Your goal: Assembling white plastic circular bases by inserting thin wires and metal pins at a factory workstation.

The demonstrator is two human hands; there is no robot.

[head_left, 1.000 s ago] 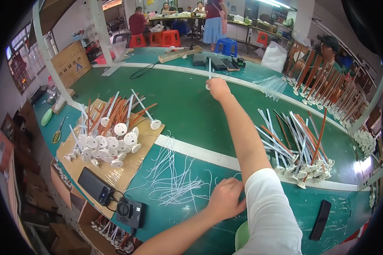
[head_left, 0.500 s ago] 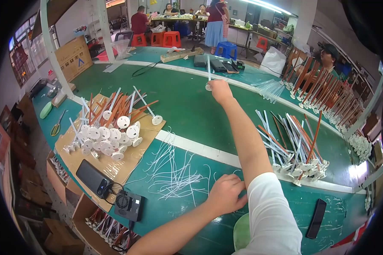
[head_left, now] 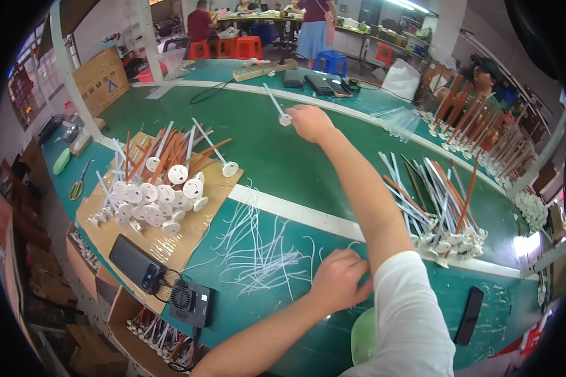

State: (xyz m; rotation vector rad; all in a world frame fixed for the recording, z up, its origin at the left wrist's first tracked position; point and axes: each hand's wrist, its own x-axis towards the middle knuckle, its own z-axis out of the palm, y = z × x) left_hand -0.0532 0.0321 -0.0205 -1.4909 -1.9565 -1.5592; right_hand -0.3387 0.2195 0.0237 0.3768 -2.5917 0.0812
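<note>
Stretched out over the green table, my right hand [head_left: 313, 123] pinches a pale stick with a round white base [head_left: 285, 119]. The stick tilts toward the upper left, with my fingertips at its base. Close to my body, my left hand [head_left: 338, 281] is curled beside a loose tangle of thin white cords [head_left: 261, 267]. A cord end runs close to its fingers, but what they hold, if anything, is hidden. On cardboard to the left lies a heap of brown and pale sticks with white round bases [head_left: 163, 195]. A similar bundle of sticks [head_left: 443, 213] lies to the right.
A black power bank [head_left: 135, 262] and a small black fan-like device [head_left: 190, 303] sit at the near left. Scissors [head_left: 78, 187] lie at the left edge. Near right is a phone [head_left: 469, 316]. Across the table, a person [head_left: 486, 78] is behind rows of standing sticks.
My right hand has moved left with the stick, which has gone from upright to leaning left. My left hand stays near the cords. The whole view has shifted slightly.
</note>
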